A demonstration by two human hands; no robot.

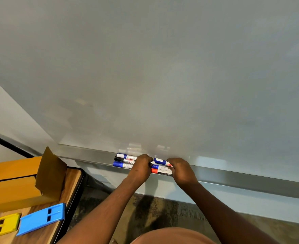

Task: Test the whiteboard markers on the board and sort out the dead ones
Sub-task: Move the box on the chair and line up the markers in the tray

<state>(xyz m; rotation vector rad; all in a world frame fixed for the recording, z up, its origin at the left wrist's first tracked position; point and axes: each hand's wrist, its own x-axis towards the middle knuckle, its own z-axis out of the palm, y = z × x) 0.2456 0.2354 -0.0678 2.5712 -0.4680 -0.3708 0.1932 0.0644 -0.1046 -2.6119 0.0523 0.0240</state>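
Observation:
Several whiteboard markers lie on the metal ledge (92, 155) under the blank whiteboard (162, 76). On the left are a blue-capped marker (122, 156), a black-capped marker (119, 159) and another blue-capped marker (118, 164). On the right lie a blue-capped marker (160, 161), one more blue-capped marker (155, 166) and a red-capped marker (154, 171). My left hand (139, 169) rests over the left group with fingers curled onto the marker bodies. My right hand (182, 170) covers the right group's ends. Which single marker each hand grips is hidden.
A wooden table (69, 182) stands at the lower left with an open cardboard box (22, 182), a blue plastic piece (41, 219) and a yellow plastic piece (0, 226). A dark mottled floor (162, 212) lies below the ledge.

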